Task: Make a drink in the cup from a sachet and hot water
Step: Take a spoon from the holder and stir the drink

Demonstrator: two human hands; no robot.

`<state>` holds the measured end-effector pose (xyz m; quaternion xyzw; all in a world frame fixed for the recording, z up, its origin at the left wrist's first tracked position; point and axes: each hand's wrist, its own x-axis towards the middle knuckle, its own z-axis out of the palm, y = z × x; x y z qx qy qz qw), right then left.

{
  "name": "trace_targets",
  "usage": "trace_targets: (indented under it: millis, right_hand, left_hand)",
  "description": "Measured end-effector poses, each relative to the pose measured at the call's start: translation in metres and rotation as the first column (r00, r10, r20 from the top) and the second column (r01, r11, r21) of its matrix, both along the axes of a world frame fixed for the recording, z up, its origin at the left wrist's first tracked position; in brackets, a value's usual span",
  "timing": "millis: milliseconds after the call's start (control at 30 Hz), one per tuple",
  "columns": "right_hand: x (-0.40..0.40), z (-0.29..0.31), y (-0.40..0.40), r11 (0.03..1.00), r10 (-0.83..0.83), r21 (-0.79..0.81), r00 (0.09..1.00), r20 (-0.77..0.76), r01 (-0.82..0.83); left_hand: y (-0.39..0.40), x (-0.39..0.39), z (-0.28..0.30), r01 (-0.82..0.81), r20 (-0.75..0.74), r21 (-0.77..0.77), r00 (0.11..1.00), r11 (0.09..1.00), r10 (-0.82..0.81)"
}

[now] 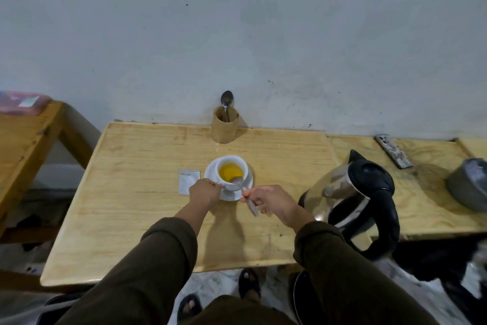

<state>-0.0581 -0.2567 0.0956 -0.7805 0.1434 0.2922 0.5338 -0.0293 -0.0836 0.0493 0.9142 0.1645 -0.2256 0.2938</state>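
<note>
A white cup with yellow liquid in it stands on a white saucer in the middle of the wooden table. My left hand grips the cup's handle on its near left side. My right hand holds a metal spoon whose bowl rests inside the cup at its near edge. A torn white sachet lies flat on the table just left of the saucer. The steel kettle with its black lid and handle stands to the right of my right hand.
A wooden holder with another spoon stands against the wall behind the cup. On the right lie a phone and a grey lidded pot. A second wooden table stands at the left.
</note>
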Motion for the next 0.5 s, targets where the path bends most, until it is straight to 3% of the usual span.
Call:
trace_targets:
  millis: [233,500]
  right_hand:
    - [-0.016,-0.015,0.003,0.999,-0.026,-0.044,0.998,0.053,0.029]
    - [-0.028,-0.041,-0.003,0.964,-0.257,0.073,0.966,0.001,0.257]
  left_hand:
    - [0.004,0.0,-0.004,0.024,0.026,-0.03,0.999,0.999,-0.023]
    - [0.001,-0.009,-0.007,-0.04,0.105,-0.106,0.993,0.994,0.052]
